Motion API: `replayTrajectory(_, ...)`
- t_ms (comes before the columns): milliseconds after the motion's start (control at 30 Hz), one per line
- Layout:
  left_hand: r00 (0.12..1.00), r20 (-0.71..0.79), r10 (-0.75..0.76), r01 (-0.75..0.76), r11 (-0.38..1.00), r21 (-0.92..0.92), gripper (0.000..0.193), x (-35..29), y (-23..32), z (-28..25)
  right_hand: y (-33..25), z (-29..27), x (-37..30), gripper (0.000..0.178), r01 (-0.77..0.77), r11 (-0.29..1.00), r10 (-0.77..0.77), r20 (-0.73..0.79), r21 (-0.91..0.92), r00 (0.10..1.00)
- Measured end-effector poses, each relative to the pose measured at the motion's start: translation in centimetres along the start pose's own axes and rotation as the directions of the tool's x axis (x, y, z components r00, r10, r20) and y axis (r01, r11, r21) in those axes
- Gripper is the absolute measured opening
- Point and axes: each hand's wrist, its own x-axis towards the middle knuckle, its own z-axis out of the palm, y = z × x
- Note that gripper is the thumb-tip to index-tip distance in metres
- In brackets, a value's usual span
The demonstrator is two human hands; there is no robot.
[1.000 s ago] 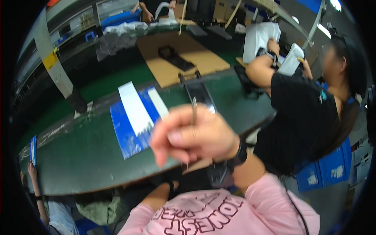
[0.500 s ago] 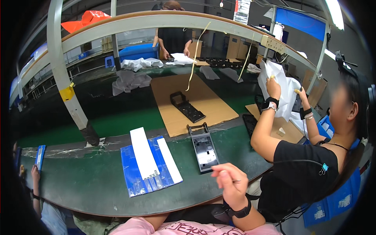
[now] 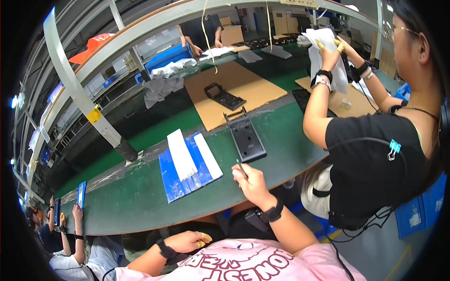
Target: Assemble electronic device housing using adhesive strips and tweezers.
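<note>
Beside the bench's near edge, my right hand point(image 3: 253, 184) is closed around a thin dark stick-like tool point(image 3: 242, 168), its tip pointing up; its exact kind is unclear. Just beyond it, a black plastic housing point(image 3: 247, 138) with a handle-like bracket lies on the green bench, apart from my hand. My left hand point(image 3: 187, 241) is held low against my pink shirt, fingers curled together, yellow covers on the fingertips; whether anything is inside is hidden. Left of the housing lies a blue sheet point(image 3: 189, 180) bearing white label strips point(image 3: 182, 154).
A second black housing point(image 3: 225, 96) rests on a cardboard sheet point(image 3: 199, 100). At right, a co-worker holds white wrapping point(image 3: 323, 61). Other people's hands work with blue pieces point(image 3: 81, 195) at far left. A metal post point(image 3: 89, 105) rises from the bench.
The view has shifted, bringing my left hand into sight. My right hand now shows the thin tool upright. At right, the co-worker's hands have come closer together on the white wrapping.
</note>
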Motion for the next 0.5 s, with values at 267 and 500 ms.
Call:
replayTrajectory(267, 0.930, -0.229, 0.287, -0.326, 0.932, -0.159, 0.022, -4.2, 7.7, -9.9, -0.2, -1.4, 1.1, 0.022, -0.341, 0.893, 0.325, 0.104, 0.292, 0.940)
replayTrajectory(500, 0.703, -0.679, 0.211, -0.075, 0.972, 0.223, 0.020, 9.4, 10.2, -24.9, -0.4, -3.6, 1.6, 0.025, -0.523, 0.594, 0.367, 0.372, 0.611, 0.852)
